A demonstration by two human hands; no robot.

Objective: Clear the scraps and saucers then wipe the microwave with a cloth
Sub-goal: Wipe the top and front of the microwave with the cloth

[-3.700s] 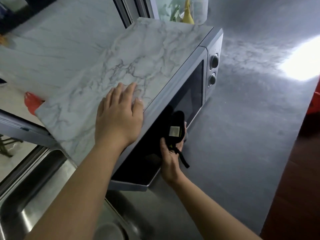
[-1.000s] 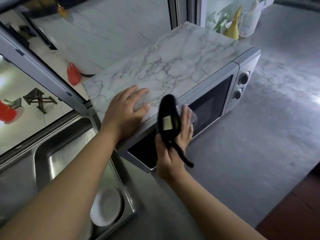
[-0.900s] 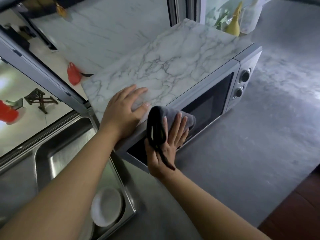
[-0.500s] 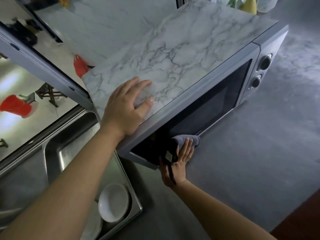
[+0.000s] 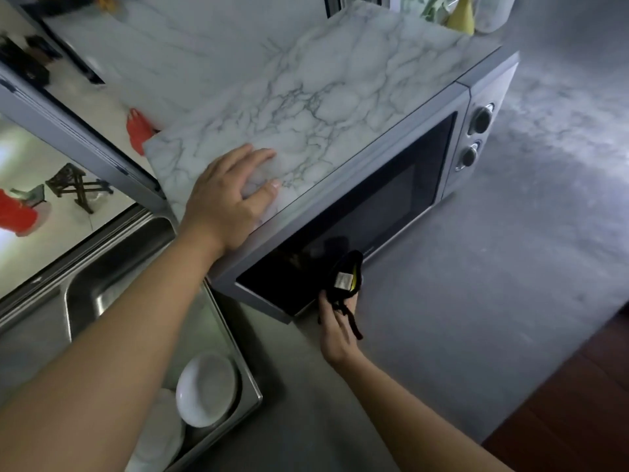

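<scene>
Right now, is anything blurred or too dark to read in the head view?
Head view: the top-left background is motion-smeared; the microwave edges bow from the wide-angle lens; its door glass reads near black, so the dark cloth in the right hand barely separates; the left hand is sharp.

A home kitchen. A silver microwave (image 5: 391, 185) with a marble-patterned top stands on a grey counter (image 5: 476, 301). Just left of the microwave, a stainless steel sink (image 5: 112, 281) holds white saucers (image 5: 206, 390), and behind it, a window (image 5: 61, 185) overlooks a tiled floor.
</scene>
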